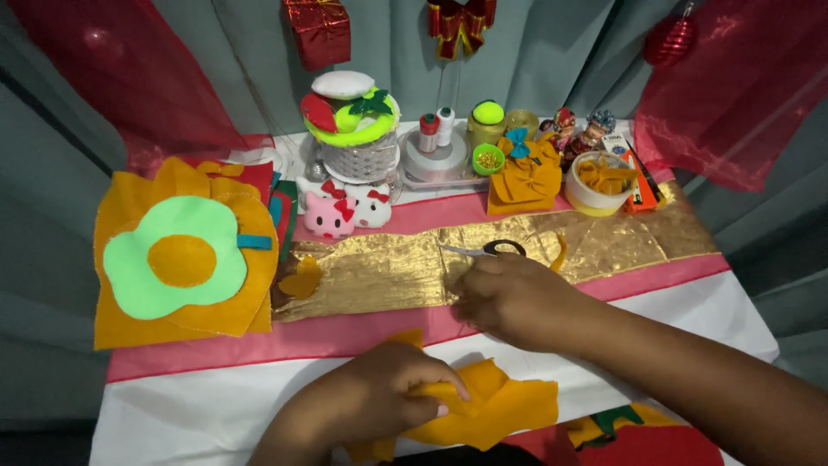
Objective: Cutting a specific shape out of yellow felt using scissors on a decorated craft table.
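I've got the left hand (392, 388) down at six o'clock on the surface (198, 406), fingers curled and pinching a folded piece of orange felt (500, 406). The right hand (513, 298), loosely closed, rests on the gold fabric strip (379, 272); just above it at twelve o'clock lie the scissors (487, 249), touching its fingers. Out at nine o'clock sits a green felt flower (172, 257).

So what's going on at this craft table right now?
A person sits at a cloth-covered table crowded with craft supplies. Their left hand grips a crumpled piece of orange felt at the near edge. Their right hand rests on a shiny gold fabric strip, right beside a pair of black-handled scissors. A green-and-orange felt flower shape lies on orange felt at the left.
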